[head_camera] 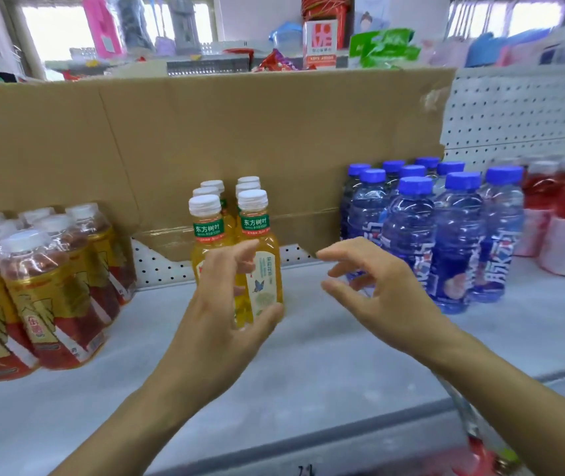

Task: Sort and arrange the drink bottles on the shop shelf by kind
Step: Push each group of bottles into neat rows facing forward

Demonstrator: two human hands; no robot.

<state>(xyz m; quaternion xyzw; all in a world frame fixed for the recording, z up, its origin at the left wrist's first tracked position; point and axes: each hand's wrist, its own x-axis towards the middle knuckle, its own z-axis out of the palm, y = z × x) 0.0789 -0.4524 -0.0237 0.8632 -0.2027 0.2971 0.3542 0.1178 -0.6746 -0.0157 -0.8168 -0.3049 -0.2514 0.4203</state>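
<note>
Shelf board (308, 355), pale, cardboard (240, 132) behind. Item: yellow tea bottle (262, 283), white cap, upright at the front of the two-file tea group at centre, clasped between thumb and fingers of left hand (219, 321). Right hand (384, 290) slack, holding nothing, just beside blue bottles (411, 228). Red-gold bottles (51, 297) at left. Handling: seat it square against its neighbour, label forward, files straight.

Just one camera, worn on the head. Looks forward and a bit down at the shelf (308, 365), from close up. Wide view, bent at the edges. Yellow tea bottle (262, 269) in the middle, cardboard (240, 132) at 12 o'clock, left hand (222, 314) and right hand (380, 290) in from 6 o'clock.
</note>
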